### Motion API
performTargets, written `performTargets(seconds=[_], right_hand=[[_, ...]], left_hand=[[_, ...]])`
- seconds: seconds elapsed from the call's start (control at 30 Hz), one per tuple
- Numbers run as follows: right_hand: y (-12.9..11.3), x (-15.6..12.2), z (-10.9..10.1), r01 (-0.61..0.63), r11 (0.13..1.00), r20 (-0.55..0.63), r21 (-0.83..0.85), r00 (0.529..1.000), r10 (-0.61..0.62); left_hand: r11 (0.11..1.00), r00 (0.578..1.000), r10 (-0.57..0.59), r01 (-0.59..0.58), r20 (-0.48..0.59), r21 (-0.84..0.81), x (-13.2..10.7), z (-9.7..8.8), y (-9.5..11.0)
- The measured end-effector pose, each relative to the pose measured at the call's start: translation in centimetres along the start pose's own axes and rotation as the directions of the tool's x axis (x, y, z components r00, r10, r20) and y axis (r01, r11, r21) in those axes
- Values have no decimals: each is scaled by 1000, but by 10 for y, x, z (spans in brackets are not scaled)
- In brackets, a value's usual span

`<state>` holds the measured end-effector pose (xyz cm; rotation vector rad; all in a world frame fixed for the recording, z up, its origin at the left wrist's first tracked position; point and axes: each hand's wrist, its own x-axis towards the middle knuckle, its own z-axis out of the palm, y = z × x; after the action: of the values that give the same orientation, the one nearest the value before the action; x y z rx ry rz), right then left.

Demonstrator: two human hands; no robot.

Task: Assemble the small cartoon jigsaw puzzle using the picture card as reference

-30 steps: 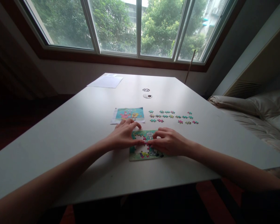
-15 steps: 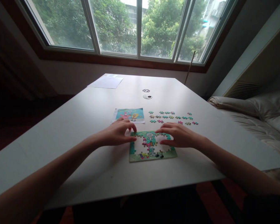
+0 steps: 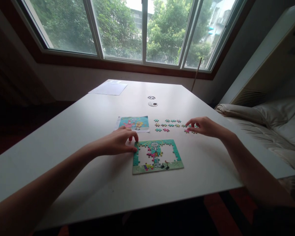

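A partly assembled jigsaw puzzle (image 3: 158, 169) lies near me on the table, its frame filled in and gaps showing white on both sides of the middle figure. My left hand (image 3: 119, 141) rests at the puzzle's left edge, thumb and fingers apart, the tips at or just over its upper left corner. Over the right end of the loose puzzle pieces (image 3: 172, 125) hovers my right hand (image 3: 204, 126). Its thumb and index finger are apart above a pink piece (image 3: 186, 131); the hand hides some pieces. Beyond my left hand lies a printed cartoon picture (image 3: 135, 123).
Two small round items (image 3: 152, 104) lie farther back on the white table (image 3: 93, 183). A white sheet of paper (image 3: 109, 88) is at the far left corner. To the right stands a pale padded sofa (image 3: 255, 124), and a window (image 3: 145, 32) is behind the table.
My right hand has left the puzzle's right side and moved right and away from me to the loose pieces. My left hand stays at the puzzle's left edge. The view has shifted slightly.
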<state>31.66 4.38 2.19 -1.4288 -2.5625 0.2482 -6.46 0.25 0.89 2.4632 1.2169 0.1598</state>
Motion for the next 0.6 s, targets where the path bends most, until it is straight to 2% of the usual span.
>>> performTargets(seconds=[0.1, 0.2, 0.4, 0.6], right_hand=[[27, -2, -7, -123, 991, -2, -56, 992, 123], [44, -5, -9, -194, 979, 28, -63, 980, 196], [53, -9, -12, -261, 964, 128, -49, 956, 265], [58, -15, -19, -279, 960, 218, -24, 936, 278]], left_hand=[[1000, 1000, -4, 4, 6, 10, 0, 0, 0], [1000, 1000, -15, 15, 18, 12, 0, 0, 0], [999, 999, -30, 29, 40, 29, 0, -1, 2], [999, 999, -21, 20, 36, 40, 0, -3, 4]])
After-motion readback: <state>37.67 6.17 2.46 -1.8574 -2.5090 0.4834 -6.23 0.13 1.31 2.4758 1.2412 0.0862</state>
